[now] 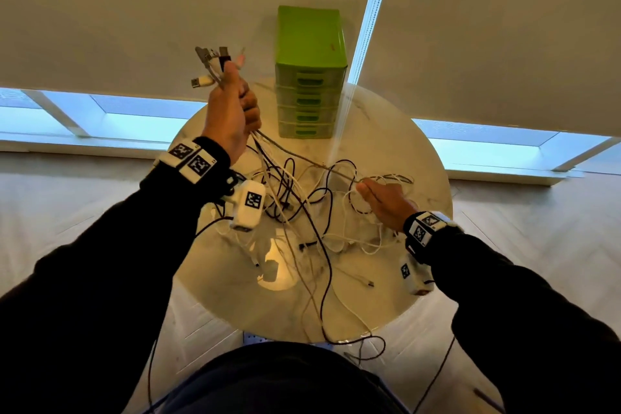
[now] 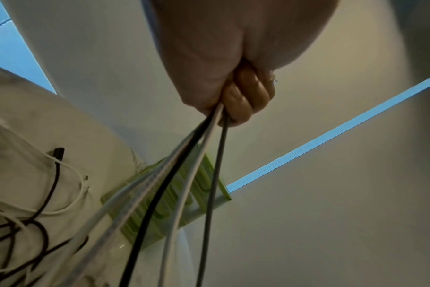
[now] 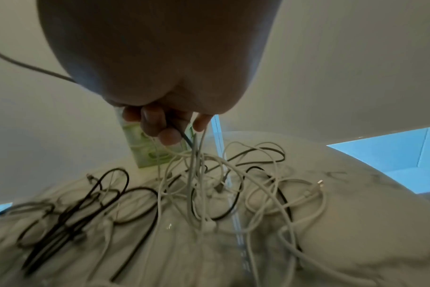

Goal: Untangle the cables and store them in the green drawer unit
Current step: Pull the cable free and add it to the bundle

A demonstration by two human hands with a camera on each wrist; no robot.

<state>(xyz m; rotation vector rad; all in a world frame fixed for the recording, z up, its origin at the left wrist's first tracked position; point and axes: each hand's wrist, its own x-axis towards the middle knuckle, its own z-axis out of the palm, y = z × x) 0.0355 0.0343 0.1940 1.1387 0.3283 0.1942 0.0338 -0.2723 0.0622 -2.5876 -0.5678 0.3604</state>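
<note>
My left hand (image 1: 235,104) is raised above the table and grips a bundle of cables (image 2: 174,174), with their plug ends (image 1: 211,64) sticking out above the fist. The black, white and grey strands run down from it to a tangle of cables (image 1: 302,205) on the round white table (image 1: 416,158). Lower and to the right, my right hand (image 1: 383,198) pinches several strands (image 3: 194,153) that hang from its fingertips (image 3: 169,136) into the tangle. The green drawer unit (image 1: 309,77) stands at the table's far edge with all its drawers closed.
Some cables trail over the table's near edge (image 1: 353,343) toward my body. A glossy reflection patch (image 1: 275,272) lies on the tabletop. Behind the table hang roller blinds (image 1: 470,27) with a bright gap between them, above low windows (image 1: 117,118). Pale wooden floor (image 1: 67,212) surrounds the table.
</note>
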